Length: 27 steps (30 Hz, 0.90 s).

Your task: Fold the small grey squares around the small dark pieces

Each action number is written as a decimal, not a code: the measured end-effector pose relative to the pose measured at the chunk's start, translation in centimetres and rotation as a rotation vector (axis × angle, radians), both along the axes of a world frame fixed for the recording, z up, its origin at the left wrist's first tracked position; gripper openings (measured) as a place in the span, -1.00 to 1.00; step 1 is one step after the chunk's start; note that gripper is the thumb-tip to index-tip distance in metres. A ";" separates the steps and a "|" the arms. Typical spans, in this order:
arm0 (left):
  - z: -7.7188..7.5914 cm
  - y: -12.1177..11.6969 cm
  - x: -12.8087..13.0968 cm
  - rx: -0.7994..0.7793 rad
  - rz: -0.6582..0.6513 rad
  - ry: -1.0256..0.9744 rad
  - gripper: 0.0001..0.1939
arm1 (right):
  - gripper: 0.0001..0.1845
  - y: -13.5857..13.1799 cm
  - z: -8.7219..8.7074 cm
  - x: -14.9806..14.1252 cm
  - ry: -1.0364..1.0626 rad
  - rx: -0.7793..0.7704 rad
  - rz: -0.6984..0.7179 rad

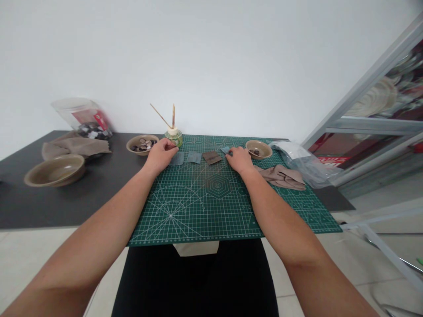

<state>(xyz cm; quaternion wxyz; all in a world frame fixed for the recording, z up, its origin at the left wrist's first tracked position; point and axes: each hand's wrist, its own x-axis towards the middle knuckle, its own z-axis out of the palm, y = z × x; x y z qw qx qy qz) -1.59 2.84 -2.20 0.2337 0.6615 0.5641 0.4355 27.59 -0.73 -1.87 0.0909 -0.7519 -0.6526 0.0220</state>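
Note:
Several small thin squares lie in a row across the green cutting mat: a blue-grey square, a brown square and another blue-grey one at the left end. My left hand is beside that left square, fingers curled together; whatever is at the fingertips is too small to make out. At the row's right end, my right hand has its bent fingers and thumb at a blue-grey piece, gripping its edge. Part of this piece is hidden by the fingers.
Behind my left hand are a bowl of dark and pale pieces and a glass jar with two sticks. A smaller bowl, brown cloth and plastic bag lie right. Far left: a large bowl, cloth and clear container.

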 end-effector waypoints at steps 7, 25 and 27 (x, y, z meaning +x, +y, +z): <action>1.1 -0.9 0.8 0.037 -0.097 -0.078 -0.85 | -0.61 -1.0 1.4 -0.8 0.017 0.111 -0.067; 0.3 -2.1 2.0 -0.182 -0.567 -0.173 -0.82 | -0.60 -4.6 0.3 -7.7 0.170 0.328 0.578; 0.2 -2.1 2.1 -0.191 -0.575 -0.172 -0.82 | -0.60 -4.6 0.2 -7.7 0.171 0.336 0.575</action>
